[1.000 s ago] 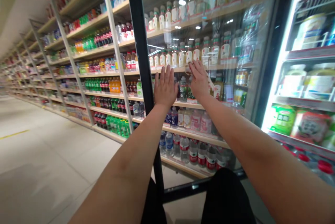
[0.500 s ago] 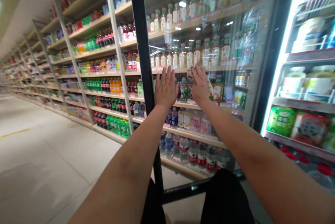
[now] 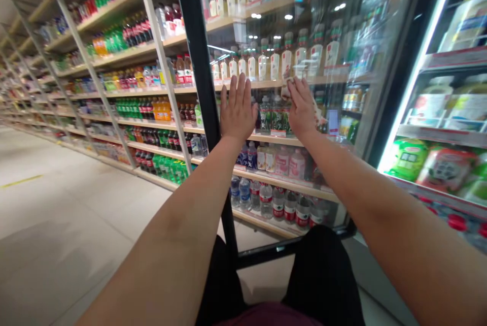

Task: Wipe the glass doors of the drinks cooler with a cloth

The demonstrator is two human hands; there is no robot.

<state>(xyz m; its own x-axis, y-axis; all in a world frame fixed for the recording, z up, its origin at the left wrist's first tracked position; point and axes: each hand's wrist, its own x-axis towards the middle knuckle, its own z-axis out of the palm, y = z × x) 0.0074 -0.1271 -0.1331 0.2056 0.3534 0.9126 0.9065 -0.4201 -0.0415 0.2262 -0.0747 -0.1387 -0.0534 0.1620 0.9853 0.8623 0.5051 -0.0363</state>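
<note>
Both my arms reach out to a glass fridge door [image 3: 353, 26] that stands swung out in its black frame [image 3: 196, 57]. My left hand [image 3: 238, 110] lies flat on the glass just right of the frame, fingers stretched upward and holding nothing. My right hand [image 3: 302, 110] presses a white cloth [image 3: 286, 84] against the glass; the cloth shows at the fingertips and beside the palm. Rows of bottles on shelves are visible through the pane.
Long wooden shelves of drink bottles [image 3: 133, 87] run along the aisle at left, beside a pale tiled floor [image 3: 57, 214]. A lit fridge interior with packaged goods [image 3: 449, 133] is at right. My legs in black [image 3: 323, 275] are close to the door's bottom edge.
My right hand with the cloth has slid a little to the right and up on the glass. My left hand has stayed flat by the frame. My view has tilted slightly downward.
</note>
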